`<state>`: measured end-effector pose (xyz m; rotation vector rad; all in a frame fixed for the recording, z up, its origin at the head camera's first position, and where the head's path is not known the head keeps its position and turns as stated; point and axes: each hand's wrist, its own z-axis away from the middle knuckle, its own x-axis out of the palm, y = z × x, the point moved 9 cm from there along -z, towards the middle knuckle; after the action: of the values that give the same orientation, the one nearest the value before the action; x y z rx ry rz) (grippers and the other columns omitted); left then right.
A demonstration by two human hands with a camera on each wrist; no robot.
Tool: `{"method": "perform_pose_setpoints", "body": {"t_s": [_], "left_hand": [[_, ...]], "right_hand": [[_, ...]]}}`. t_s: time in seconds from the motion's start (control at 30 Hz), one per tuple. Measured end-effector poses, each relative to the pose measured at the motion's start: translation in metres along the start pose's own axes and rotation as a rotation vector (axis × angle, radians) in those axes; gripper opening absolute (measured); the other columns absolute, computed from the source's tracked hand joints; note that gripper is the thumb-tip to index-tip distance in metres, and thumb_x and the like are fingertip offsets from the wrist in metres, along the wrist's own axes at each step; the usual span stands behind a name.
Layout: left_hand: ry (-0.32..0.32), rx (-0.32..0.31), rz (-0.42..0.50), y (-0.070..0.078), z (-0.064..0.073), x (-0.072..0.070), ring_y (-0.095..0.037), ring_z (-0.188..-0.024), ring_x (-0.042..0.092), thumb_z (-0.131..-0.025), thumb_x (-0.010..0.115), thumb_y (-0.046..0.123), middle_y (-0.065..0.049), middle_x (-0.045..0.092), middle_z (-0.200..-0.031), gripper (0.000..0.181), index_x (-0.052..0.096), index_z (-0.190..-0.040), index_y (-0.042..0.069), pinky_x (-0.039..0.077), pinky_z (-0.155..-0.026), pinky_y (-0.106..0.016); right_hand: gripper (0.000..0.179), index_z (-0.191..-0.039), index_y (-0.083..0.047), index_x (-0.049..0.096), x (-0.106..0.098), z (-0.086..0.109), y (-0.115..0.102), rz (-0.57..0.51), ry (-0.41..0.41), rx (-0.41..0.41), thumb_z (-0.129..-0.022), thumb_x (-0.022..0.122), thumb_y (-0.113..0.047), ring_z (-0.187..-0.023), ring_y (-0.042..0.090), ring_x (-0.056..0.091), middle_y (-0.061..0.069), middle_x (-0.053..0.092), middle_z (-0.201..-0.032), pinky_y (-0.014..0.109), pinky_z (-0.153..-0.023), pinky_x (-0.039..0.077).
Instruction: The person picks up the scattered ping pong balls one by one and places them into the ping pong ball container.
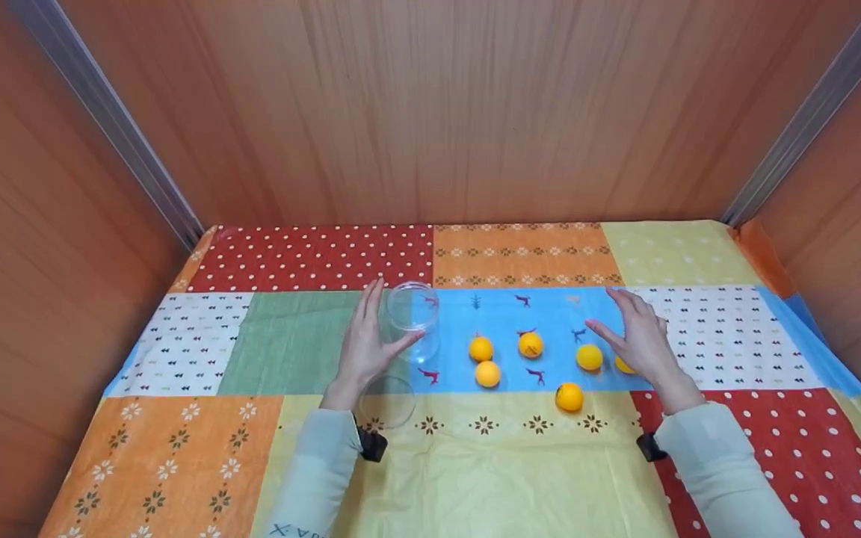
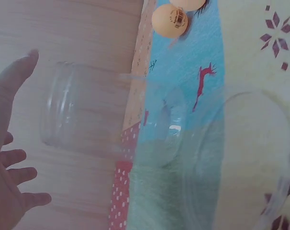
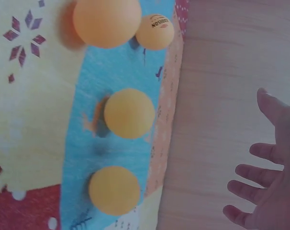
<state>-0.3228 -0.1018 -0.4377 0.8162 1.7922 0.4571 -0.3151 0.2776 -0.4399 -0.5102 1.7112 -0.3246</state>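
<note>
A clear, round jar [image 1: 412, 336] stands upright on the cloth, see-through in the left wrist view as well. My left hand [image 1: 369, 340] is just to the left of it, fingers straight and thumb spread; the thumb overlaps the jar in the head view, while the left wrist view shows a gap between hand and jar [image 2: 106, 112]. Nearer to me lies a clear round lid [image 1: 387, 402]. My right hand [image 1: 643, 340] is held over the right side with fingers spread and nothing in it. Closest to it are an orange table tennis ball [image 1: 589, 357] and another ball [image 1: 624, 365] partly hidden by the hand.
Several more orange balls lie loose between the hands, among them a ball [image 1: 480, 349], a printed ball [image 1: 530, 344] and a front ball [image 1: 569, 397]. A patchwork-patterned tablecloth [image 1: 475, 478] covers the table. Wood-look panels [image 1: 460, 112] enclose the back and both sides.
</note>
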Motion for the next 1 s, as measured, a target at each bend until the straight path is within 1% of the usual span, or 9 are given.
{"method": "perform_pose_setpoints", "body": {"t_s": [0.17, 0.3, 0.5, 0.63, 0.73, 0.9, 1.0], "left_hand": [[0.031, -0.074, 0.112, -0.009, 0.003, 0.01, -0.029, -0.128, 0.024, -0.068, 0.074, 0.04, -0.013, 0.026, -0.141, 0.094, 0.022, -0.139, 0.01, 0.028, -0.097, -0.052], [0.06, -0.129, 0.205, -0.017, 0.004, 0.017, -0.029, -0.127, 0.027, -0.067, 0.077, 0.032, -0.013, 0.029, -0.139, 0.093, 0.022, -0.139, 0.009, 0.028, -0.097, -0.052], [0.079, -0.22, 0.339, -0.03, 0.005, 0.029, -0.03, -0.124, 0.029, -0.066, 0.077, 0.034, -0.011, 0.03, -0.137, 0.095, 0.021, -0.139, 0.011, 0.029, -0.097, -0.051], [0.076, -0.27, 0.386, -0.034, 0.004, 0.037, -0.029, -0.123, 0.03, -0.065, 0.077, 0.037, -0.01, 0.031, -0.137, 0.096, 0.02, -0.139, 0.013, 0.028, -0.097, -0.05], [0.088, -0.293, 0.413, -0.037, 0.003, 0.041, -0.029, -0.122, 0.031, -0.065, 0.078, 0.032, -0.012, 0.031, -0.136, 0.094, 0.021, -0.138, 0.014, 0.028, -0.097, -0.05], [0.112, -0.305, 0.443, -0.04, 0.0, 0.044, -0.031, -0.121, 0.032, -0.065, 0.079, 0.023, -0.011, 0.034, -0.134, 0.091, 0.024, -0.136, 0.013, 0.029, -0.097, -0.049], [0.11, -0.306, 0.455, -0.041, -0.001, 0.047, -0.032, -0.121, 0.032, -0.065, 0.079, 0.023, -0.012, 0.035, -0.133, 0.091, 0.025, -0.136, 0.012, 0.029, -0.097, -0.048]], "right_hand": [[0.068, -0.132, 0.0, 0.035, 0.007, 0.007, 0.01, -0.064, 0.032, 0.007, -0.083, 0.058, -0.041, -0.118, 0.041, 0.029, 0.025, 0.033, -0.131, 0.062, -0.092, 0.019], [0.068, -0.132, -0.001, 0.035, 0.014, 0.012, 0.021, -0.114, 0.045, 0.045, -0.082, 0.059, -0.04, -0.118, 0.041, 0.03, 0.024, 0.032, -0.132, 0.059, -0.095, 0.022], [0.066, -0.131, 0.001, 0.037, 0.021, 0.021, 0.039, -0.19, 0.061, 0.117, -0.081, 0.064, -0.033, -0.115, 0.04, 0.032, 0.025, 0.034, -0.129, 0.054, -0.096, 0.027], [0.065, -0.13, 0.002, 0.036, 0.027, 0.026, 0.052, -0.233, 0.058, 0.183, -0.08, 0.065, -0.029, -0.113, 0.04, 0.033, 0.025, 0.034, -0.128, 0.052, -0.096, 0.028], [0.065, -0.13, 0.002, 0.036, 0.031, 0.03, 0.061, -0.259, 0.058, 0.232, -0.08, 0.066, -0.026, -0.113, 0.04, 0.034, 0.025, 0.034, -0.127, 0.051, -0.096, 0.029], [0.064, -0.129, 0.002, 0.037, 0.035, 0.036, 0.073, -0.268, 0.052, 0.31, -0.078, 0.068, -0.021, -0.107, 0.04, 0.035, 0.026, 0.035, -0.123, 0.048, -0.092, 0.033], [0.063, -0.128, 0.002, 0.037, 0.038, 0.038, 0.081, -0.275, 0.05, 0.354, -0.077, 0.068, -0.018, -0.103, 0.039, 0.037, 0.026, 0.035, -0.121, 0.047, -0.089, 0.036]]}}
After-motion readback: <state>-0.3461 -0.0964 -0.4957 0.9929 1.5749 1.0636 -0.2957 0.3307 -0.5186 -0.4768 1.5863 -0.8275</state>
